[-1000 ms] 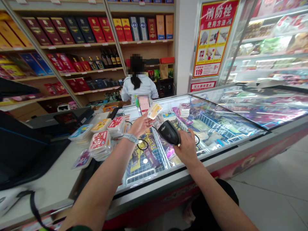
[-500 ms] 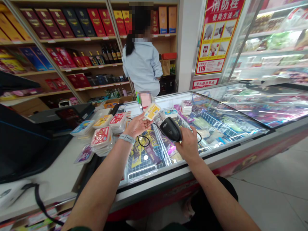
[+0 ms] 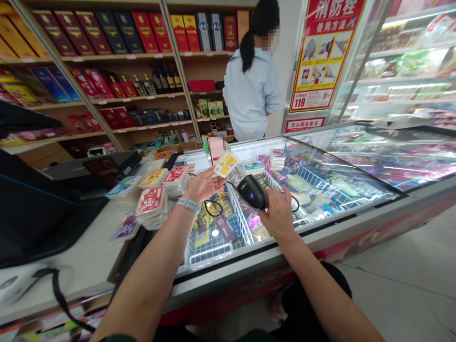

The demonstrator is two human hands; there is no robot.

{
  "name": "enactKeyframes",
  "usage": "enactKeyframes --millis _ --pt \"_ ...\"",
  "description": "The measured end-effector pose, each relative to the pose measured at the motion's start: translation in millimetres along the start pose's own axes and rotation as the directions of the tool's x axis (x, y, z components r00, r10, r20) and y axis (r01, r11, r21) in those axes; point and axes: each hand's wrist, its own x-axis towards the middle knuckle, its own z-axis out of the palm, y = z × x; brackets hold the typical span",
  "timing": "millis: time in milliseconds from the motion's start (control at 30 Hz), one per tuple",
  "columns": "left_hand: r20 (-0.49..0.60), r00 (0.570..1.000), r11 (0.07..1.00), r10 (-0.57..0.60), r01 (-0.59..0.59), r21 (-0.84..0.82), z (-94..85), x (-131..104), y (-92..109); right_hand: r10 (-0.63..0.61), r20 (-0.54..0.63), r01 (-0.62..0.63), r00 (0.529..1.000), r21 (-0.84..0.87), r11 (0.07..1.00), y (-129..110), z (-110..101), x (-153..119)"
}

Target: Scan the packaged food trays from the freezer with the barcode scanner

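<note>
My left hand (image 3: 204,186) is closed on a flat plastic food box (image 3: 226,165) with a yellow and white label, held tilted above the freezer glass. In my right hand (image 3: 280,209) is a black barcode scanner (image 3: 252,191), its head turned toward the box and a small blue light showing on its top. The scanner's black cable (image 3: 213,209) loops over the glass between my hands. Left of my left wrist stand stacks of similar boxes, with red lids (image 3: 151,202), a yellow lid (image 3: 153,178) and a blue lid (image 3: 123,186).
A glass-topped chest freezer (image 3: 313,237) with wire baskets of packaged ice treats runs to the right. More boxes (image 3: 277,159) sit on its glass. A person in a pale blue shirt (image 3: 249,95) stands behind it. The white counter (image 3: 89,256) holds a dark monitor (image 3: 28,209).
A blue light now shows on the scanner. The person behind the freezer has moved to the right. My hands, the box and the scanner have stayed nearly still.
</note>
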Motion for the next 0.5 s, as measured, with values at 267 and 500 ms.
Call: enactKeyframes --millis 267,500 --pt "-0.007 0.998 0.997 0.055 -0.055 -0.054 13.6 -7 2 -0.016 -0.043 0.016 0.999 -0.005 1.0 0 -1 1" --pt "-0.095 0.921 0.922 0.377 -0.383 -0.06 45.4 -66 28 -0.037 -0.045 0.037 0.998 -0.015 0.999 6 0 -2"
